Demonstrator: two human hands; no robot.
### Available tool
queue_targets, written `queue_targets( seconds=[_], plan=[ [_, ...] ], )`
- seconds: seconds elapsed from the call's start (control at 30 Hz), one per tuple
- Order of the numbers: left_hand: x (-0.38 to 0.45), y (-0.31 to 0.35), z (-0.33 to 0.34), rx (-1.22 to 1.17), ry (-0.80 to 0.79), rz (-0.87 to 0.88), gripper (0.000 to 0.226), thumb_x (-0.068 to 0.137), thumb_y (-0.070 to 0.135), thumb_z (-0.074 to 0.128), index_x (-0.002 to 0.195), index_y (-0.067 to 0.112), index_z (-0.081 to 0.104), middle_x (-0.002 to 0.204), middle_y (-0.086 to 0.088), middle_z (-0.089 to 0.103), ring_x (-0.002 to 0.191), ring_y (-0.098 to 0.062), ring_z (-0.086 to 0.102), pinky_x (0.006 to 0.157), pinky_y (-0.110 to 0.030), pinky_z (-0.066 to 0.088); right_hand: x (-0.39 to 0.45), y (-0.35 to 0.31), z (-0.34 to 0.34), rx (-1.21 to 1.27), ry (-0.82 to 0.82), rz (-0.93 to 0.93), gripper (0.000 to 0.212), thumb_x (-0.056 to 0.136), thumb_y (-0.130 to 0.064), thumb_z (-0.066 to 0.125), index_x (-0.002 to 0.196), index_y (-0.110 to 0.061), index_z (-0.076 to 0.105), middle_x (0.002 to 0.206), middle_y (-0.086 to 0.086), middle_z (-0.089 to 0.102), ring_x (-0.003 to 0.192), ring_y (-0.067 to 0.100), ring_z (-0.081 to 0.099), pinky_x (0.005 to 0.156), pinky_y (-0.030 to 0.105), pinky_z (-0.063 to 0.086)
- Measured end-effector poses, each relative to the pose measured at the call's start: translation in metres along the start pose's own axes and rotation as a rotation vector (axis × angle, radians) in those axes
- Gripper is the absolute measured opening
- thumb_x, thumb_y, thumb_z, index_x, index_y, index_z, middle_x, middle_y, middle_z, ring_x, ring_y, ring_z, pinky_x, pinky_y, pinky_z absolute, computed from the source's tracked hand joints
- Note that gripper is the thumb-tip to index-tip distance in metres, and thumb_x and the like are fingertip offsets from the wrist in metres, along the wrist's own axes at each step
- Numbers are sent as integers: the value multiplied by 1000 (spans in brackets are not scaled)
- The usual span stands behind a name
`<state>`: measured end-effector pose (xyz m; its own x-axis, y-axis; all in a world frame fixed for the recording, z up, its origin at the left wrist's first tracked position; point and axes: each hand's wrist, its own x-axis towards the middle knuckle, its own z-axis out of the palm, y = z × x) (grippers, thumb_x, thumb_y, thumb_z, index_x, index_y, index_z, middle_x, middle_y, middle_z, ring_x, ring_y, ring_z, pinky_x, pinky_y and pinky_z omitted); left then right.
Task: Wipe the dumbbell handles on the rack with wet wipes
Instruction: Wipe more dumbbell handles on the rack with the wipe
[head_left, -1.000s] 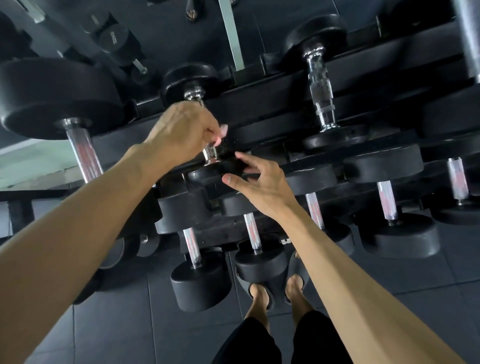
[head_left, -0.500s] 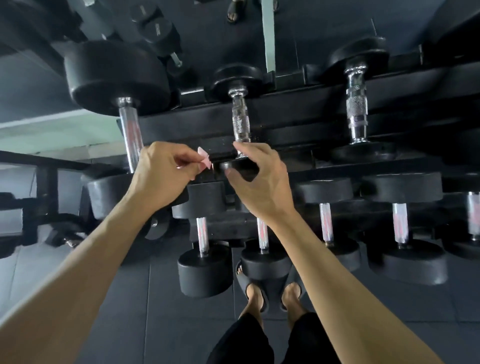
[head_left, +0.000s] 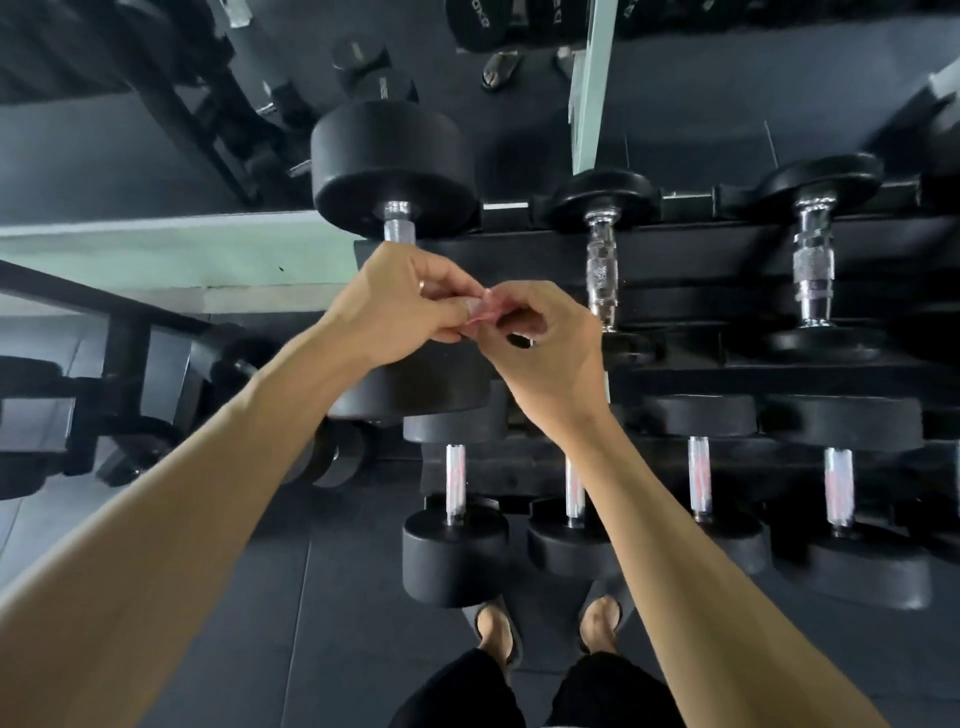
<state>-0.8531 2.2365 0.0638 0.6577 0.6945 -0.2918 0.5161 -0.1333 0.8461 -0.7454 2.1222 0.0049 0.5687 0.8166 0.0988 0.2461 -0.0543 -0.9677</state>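
A small pinkish wet wipe (head_left: 485, 310) is pinched between my left hand (head_left: 400, 306) and my right hand (head_left: 550, 353), which meet in front of the black dumbbell rack (head_left: 701, 249). Both hands have fingers closed on the wipe. Just behind my left hand stands a large black dumbbell (head_left: 392, 166); only the top of its chrome handle (head_left: 399, 226) shows. To the right on the top tier are a smaller dumbbell with a chrome handle (head_left: 601, 280) and another chrome handle (head_left: 812, 270). The lower tier holds several dumbbells with chrome handles (head_left: 455, 480).
Dark rubber floor tiles (head_left: 260, 597) lie below. My feet in sandals (head_left: 496, 629) stand close to the lower dumbbell heads. A black machine frame (head_left: 119, 358) sits at left, a pale green ledge (head_left: 182, 249) runs behind it, and more weights (head_left: 374, 67) lie beyond the rack.
My left hand left the small dumbbell's handle with the wipe and moved left. My right hand rose to meet it and now also grips the wipe. The view shifted left.
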Motion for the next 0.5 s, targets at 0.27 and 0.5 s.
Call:
queue_targets(
  seconds=[0.27,0.5],
  plan=[
    [-12,-40,-38,189,322,65,9,90,21,70,94,25,76,86,13,74,81,-1,69,74,-10,52,22,-2,33,-47,16,59,5,88,-16,75,92,-17,78,83,-10,74,78,6,69,76,21,57],
    [-16,-93,-18,232,497,-66,27,89,46,65,96,21,71,93,9,69,87,-7,63,82,-25,51,65,20,57,-99,-52,72,7,85,-21,79,90,-16,79,80,-12,75,78,2,71,79,24,59]
  ],
)
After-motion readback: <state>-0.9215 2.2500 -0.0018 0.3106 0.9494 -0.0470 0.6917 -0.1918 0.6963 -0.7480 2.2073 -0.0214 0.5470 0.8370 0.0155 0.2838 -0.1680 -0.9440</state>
